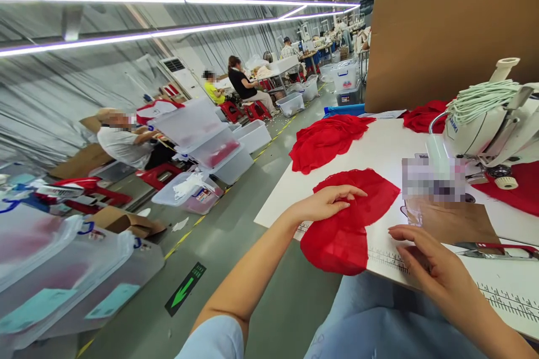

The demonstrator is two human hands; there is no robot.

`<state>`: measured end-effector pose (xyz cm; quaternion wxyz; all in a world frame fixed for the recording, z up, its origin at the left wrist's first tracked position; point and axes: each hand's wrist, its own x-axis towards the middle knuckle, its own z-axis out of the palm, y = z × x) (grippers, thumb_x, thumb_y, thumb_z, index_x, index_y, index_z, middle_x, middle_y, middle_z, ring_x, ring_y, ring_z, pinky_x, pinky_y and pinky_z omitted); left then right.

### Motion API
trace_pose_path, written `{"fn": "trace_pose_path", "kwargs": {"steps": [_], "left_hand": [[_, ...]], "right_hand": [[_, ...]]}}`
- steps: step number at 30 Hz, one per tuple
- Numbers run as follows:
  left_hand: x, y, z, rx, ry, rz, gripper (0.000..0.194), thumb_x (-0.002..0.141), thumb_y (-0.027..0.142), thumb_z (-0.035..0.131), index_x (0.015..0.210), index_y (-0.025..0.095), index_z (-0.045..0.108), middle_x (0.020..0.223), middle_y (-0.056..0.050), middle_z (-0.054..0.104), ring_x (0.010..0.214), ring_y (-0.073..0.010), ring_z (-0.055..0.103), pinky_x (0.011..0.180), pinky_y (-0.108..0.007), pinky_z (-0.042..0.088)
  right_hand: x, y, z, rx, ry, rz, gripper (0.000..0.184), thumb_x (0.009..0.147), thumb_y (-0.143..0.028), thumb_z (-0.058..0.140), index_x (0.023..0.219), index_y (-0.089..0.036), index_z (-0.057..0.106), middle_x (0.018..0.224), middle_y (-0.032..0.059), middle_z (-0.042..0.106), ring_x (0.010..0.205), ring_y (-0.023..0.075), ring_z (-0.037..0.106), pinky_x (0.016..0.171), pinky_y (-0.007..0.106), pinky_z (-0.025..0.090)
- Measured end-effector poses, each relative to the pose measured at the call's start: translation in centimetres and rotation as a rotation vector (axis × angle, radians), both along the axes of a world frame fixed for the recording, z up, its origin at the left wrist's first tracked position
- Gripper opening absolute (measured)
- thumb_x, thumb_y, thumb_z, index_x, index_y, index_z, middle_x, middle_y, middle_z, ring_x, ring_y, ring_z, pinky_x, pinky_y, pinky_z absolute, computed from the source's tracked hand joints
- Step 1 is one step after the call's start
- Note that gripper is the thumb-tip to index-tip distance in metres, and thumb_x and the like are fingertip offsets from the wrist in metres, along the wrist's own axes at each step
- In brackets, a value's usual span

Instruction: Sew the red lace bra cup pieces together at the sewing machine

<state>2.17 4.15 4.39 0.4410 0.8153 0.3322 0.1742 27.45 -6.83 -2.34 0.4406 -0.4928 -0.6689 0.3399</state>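
A piece of red fabric [349, 219] lies on the white work table [387, 151] and droops over its near edge. My left hand [326, 202] rests flat on top of it, fingers stretched out. My right hand [429, 263] hovers over the table's near edge to the right of the fabric, fingers loosely spread and holding nothing. A white sewing machine [488, 129] with a coil of pale cord on top stands at the right.
A pile of red fabric [324, 140] lies farther back on the table, more red cloth [423, 115] beside a tall cardboard sheet [446, 33]. Scissors [497, 249] lie near the right edge. Plastic bins [210, 146] and seated workers line the aisle at left.
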Motion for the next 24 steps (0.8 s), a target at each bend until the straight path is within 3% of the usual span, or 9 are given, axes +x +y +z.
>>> {"fn": "trace_pose_path", "kwargs": {"steps": [3,5,8,11,13,15,18,21,24], "left_hand": [[-0.1,-1.2,3.3,-0.048,-0.019,-0.169,0.041,0.097,0.018,0.049,0.135,0.022,0.062,0.123,-0.012,0.067,0.109,-0.0207,0.062,0.094,-0.031,0.049],[-0.4,-2.0,5.5,-0.062,0.052,-0.278,0.044,0.096,0.018,0.049,0.138,0.021,0.061,0.121,-0.011,0.069,0.105,-0.0200,0.065,0.091,-0.028,0.049],[-1.7,-1.8,8.1,0.022,0.240,-0.309,0.050,0.091,0.012,0.051,0.137,0.026,0.064,0.112,-0.006,0.073,0.100,-0.0190,0.068,0.083,-0.023,0.049],[-3.7,0.5,8.9,0.169,0.312,-0.189,0.054,0.081,0.007,0.058,0.127,0.033,0.071,0.097,0.000,0.076,0.084,-0.0169,0.070,0.070,-0.019,0.048],[-4.9,2.6,8.2,0.249,0.313,-0.101,0.055,0.075,0.005,0.062,0.119,0.035,0.074,0.086,0.003,0.076,0.069,-0.0145,0.067,0.062,-0.018,0.045],[-5.8,4.4,6.6,0.300,0.321,0.014,0.055,0.069,0.005,0.065,0.113,0.036,0.075,0.085,0.005,0.076,0.066,-0.0139,0.065,0.061,-0.018,0.043],[-7.2,5.3,3.3,0.318,0.271,0.234,0.052,0.068,0.006,0.068,0.113,0.032,0.073,0.111,-0.002,0.075,0.097,-0.0196,0.067,0.087,-0.025,0.047],[-9.2,4.5,0.2,0.295,0.150,0.454,0.039,0.080,0.013,0.065,0.116,0.026,0.070,0.127,-0.010,0.067,0.120,-0.0242,0.058,0.109,-0.035,0.038],[-11.4,3.3,-2.1,0.231,0.132,0.566,0.025,0.081,0.028,0.071,0.105,0.021,0.070,0.109,-0.010,0.066,0.106,-0.0268,0.058,0.103,-0.041,0.042]], "right_hand": [[-1.4,-0.6,0.2,-0.093,0.146,0.095,0.053,0.086,-0.056,0.070,0.131,-0.030,0.062,0.134,0.0129,0.067,0.115,0.0323,0.067,0.096,0.048,0.059],[-3.1,-1.1,0.7,-0.185,0.289,0.245,0.069,0.082,-0.051,0.077,0.143,-0.030,0.052,0.135,0.0136,0.066,0.119,0.0315,0.066,0.097,0.048,0.058],[-6.2,-1.1,1.5,-0.347,0.402,0.515,0.047,0.092,-0.043,0.065,0.134,-0.026,0.055,0.104,0.0079,0.074,0.081,0.0209,0.073,0.073,0.036,0.062],[-8.7,0.5,1.9,-0.176,0.198,0.570,0.028,0.099,-0.030,0.045,0.123,-0.023,0.058,0.089,0.0037,0.073,0.065,0.0157,0.069,0.060,0.029,0.059],[-9.4,2.3,1.7,0.017,0.017,0.476,0.033,0.097,-0.024,0.042,0.126,-0.023,0.058,0.098,0.0077,0.074,0.079,0.0198,0.072,0.066,0.033,0.061],[-9.3,4.3,1.4,0.126,-0.117,0.391,0.039,0.094,-0.021,0.043,0.129,-0.019,0.060,0.116,0.0160,0.071,0.102,0.0281,0.070,0.085,0.047,0.061],[-8.1,6.8,0.5,0.224,-0.290,0.345,0.042,0.092,-0.020,0.044,0.128,-0.014,0.065,0.143,0.0245,0.058,0.132,0.0385,0.054,0.108,0.065,0.044],[-6.7,8.4,-0.4,0.267,-0.470,0.374,0.043,0.092,-0.023,0.049,0.131,-0.019,0.067,0.153,0.0185,0.052,0.144,0.0380,0.043,0.114,0.066,0.037],[-6.7,9.1,-1.1,0.240,-0.656,0.409,0.049,0.093,-0.034,0.055,0.139,-0.023,0.064,0.157,0.0143,0.049,0.147,0.0439,0.036,0.112,0.075,0.031]]}}
